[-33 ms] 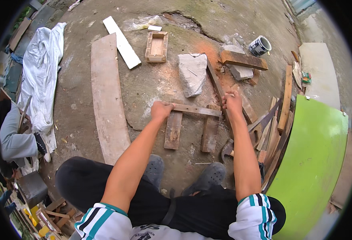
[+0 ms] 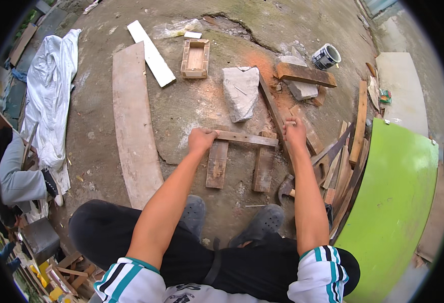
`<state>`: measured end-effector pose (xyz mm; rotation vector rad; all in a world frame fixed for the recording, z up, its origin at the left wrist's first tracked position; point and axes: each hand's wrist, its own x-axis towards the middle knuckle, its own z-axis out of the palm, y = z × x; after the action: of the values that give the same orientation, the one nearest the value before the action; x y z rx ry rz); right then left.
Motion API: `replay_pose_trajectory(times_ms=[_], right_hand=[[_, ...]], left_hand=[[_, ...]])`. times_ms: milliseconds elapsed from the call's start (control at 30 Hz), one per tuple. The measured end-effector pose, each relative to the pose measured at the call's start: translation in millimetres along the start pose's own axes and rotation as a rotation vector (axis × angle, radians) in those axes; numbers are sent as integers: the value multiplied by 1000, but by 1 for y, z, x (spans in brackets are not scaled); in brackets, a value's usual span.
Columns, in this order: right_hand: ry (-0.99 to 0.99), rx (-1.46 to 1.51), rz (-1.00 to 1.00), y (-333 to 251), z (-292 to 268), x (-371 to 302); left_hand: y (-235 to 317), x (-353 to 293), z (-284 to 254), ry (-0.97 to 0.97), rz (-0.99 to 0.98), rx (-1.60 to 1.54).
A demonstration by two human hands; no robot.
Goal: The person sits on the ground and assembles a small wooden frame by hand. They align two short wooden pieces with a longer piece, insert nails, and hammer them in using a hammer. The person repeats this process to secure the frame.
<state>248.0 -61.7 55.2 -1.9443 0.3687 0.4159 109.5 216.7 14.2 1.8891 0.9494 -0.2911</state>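
Note:
My left hand (image 2: 202,140) is closed on the left end of a narrow wooden strip (image 2: 244,138). The strip lies across two short wooden blocks, a left block (image 2: 217,164) and a right block (image 2: 265,169), both flat on the ground. Beyond the strip's right end, my right hand (image 2: 295,132) is closed with its fingertips together, above a long thin board (image 2: 275,108). Whatever those fingers may hold is too small to make out. A hammer (image 2: 285,188) lies partly hidden beside my right forearm, near a handsaw (image 2: 325,164).
Ahead sit a pale stone (image 2: 241,93), a small wooden box (image 2: 195,59) and a paint can (image 2: 326,57). A long plank (image 2: 135,121) lies left, a green panel (image 2: 393,202) right, beside several wood offcuts (image 2: 359,121). Another person's leg (image 2: 22,174) shows at far left.

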Motion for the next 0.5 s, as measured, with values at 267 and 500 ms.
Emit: replay_pose_trajectory(times_ms=[267,500], right_hand=[[46,-506,-44,90,1,-47],[-4,-76,86,81,8,-49]], left_hand=[[3,-20,4,106,64,36],[5,-22,6,112,70,23]])
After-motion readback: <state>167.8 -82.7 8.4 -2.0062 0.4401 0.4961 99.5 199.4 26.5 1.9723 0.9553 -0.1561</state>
